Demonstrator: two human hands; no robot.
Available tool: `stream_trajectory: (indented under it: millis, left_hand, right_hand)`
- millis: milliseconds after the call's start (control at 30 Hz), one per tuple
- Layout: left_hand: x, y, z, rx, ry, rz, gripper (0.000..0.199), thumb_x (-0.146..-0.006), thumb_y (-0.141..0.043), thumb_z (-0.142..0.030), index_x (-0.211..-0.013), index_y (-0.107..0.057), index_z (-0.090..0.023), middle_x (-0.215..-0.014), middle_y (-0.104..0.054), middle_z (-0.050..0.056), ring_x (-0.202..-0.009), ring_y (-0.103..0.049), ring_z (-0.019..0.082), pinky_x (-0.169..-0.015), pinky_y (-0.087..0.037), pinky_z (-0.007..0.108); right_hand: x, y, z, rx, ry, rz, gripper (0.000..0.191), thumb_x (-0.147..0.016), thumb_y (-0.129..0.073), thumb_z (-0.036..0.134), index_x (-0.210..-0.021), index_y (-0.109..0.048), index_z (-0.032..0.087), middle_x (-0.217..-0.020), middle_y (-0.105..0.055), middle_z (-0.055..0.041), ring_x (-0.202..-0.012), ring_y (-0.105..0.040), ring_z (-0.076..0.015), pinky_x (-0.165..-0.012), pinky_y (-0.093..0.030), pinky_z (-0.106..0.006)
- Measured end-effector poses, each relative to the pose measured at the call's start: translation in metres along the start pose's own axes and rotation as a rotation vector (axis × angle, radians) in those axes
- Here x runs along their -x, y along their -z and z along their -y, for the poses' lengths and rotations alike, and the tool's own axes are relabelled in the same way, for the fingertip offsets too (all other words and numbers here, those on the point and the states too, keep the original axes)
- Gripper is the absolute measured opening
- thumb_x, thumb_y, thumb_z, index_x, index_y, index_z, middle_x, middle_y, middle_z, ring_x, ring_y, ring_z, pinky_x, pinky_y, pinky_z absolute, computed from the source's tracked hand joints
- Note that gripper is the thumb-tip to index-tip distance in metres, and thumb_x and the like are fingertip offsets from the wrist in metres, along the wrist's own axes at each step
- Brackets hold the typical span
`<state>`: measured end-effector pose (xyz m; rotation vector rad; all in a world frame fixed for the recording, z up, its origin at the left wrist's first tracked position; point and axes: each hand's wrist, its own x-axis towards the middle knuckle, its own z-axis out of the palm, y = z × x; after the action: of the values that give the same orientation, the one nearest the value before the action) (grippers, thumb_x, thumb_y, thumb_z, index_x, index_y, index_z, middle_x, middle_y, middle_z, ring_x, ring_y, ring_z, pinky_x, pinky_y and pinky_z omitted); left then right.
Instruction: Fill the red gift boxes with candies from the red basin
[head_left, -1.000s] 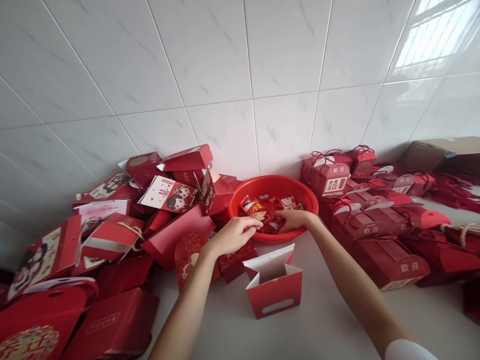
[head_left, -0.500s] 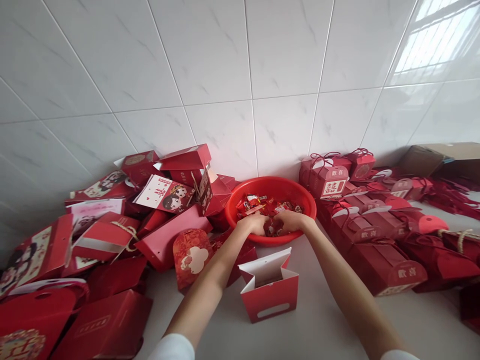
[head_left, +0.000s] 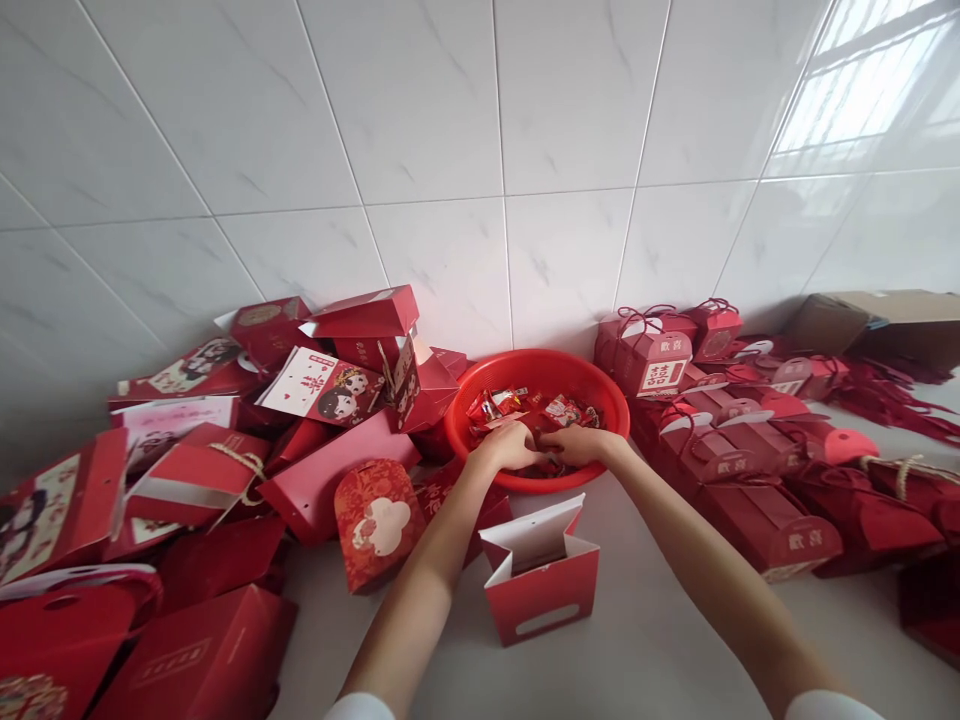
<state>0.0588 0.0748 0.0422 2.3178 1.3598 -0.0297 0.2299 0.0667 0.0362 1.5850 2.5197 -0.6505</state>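
Both my hands are inside a red plastic basin (head_left: 540, 485) that holds wrapped candies (head_left: 499, 402). My left hand (head_left: 516, 445) curls downward at the front left of the candies. Close beside it, my right hand (head_left: 579, 443) is bent inward, its fingers almost meeting the left ones. The fingertips are sunk low in the basin, so what they grip cannot be made out. Between my forearms, just in front of the basin, stands a red gift box (head_left: 541, 600) with its white-lined top open.
Several red gift boxes (head_left: 322, 480) lie heaped on the left. Rows of closed red boxes (head_left: 757, 520) stand on the right, with dark red ribbons (head_left: 900, 400) and a cardboard box (head_left: 892, 320) behind. A white tiled wall (head_left: 435, 260) rises at the back.
My hands have drawn closer together within the basin, the right one moving left. The candies between and behind them have shifted. The view has turned slightly.
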Motion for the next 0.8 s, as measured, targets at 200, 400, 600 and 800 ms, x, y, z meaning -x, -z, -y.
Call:
stream_trajectory:
  millis: [200,400,600,800]
  left_hand:
    - [0.000,0.001,0.003,0.040,0.040,-0.046,0.021,-0.094,-0.065,-0.034,-0.092,-0.069,-0.014,-0.092,-0.071,0.005,-0.085,-0.068,0.017,-0.080,-0.056,0.035]
    - [0.001,0.003,0.003,0.046,0.060,-0.155,0.020,-0.095,-0.065,-0.030,-0.110,-0.067,-0.016,-0.122,-0.066,0.009,-0.115,-0.063,0.024,-0.099,-0.052,0.047]
    - [-0.001,0.004,0.005,0.022,0.053,-0.204,0.038,-0.086,-0.065,-0.007,-0.123,-0.065,-0.014,-0.142,-0.057,0.016,-0.133,-0.053,0.028,-0.110,-0.044,0.043]
    - [-0.007,0.005,-0.001,-0.032,-0.133,-0.016,0.034,-0.074,-0.073,-0.010,-0.106,-0.075,-0.019,-0.114,-0.074,0.007,-0.110,-0.067,0.026,-0.094,-0.050,0.028]
  right_hand:
    - [-0.003,0.001,0.002,-0.016,-0.057,-0.080,0.029,-0.077,-0.064,0.011,-0.101,-0.074,0.023,-0.107,-0.075,-0.0084,-0.101,-0.069,-0.0284,-0.082,-0.048,-0.031]
    - [0.000,0.004,-0.001,-0.177,-0.157,-0.365,0.023,-0.084,-0.054,0.013,-0.102,-0.067,0.017,-0.094,-0.074,-0.0087,-0.087,-0.068,-0.0232,-0.072,-0.044,-0.027]
    - [-0.003,0.001,-0.008,-0.401,-0.185,-0.522,0.017,-0.083,-0.058,0.016,-0.099,-0.064,0.017,-0.076,-0.069,-0.0032,-0.070,-0.065,-0.0177,-0.061,-0.043,-0.023]
    - [-0.007,-0.003,-0.014,-0.606,-0.169,-0.609,0.008,-0.077,-0.062,0.016,-0.083,-0.063,0.019,-0.061,-0.063,0.0017,-0.058,-0.063,-0.0149,-0.054,-0.043,-0.021]
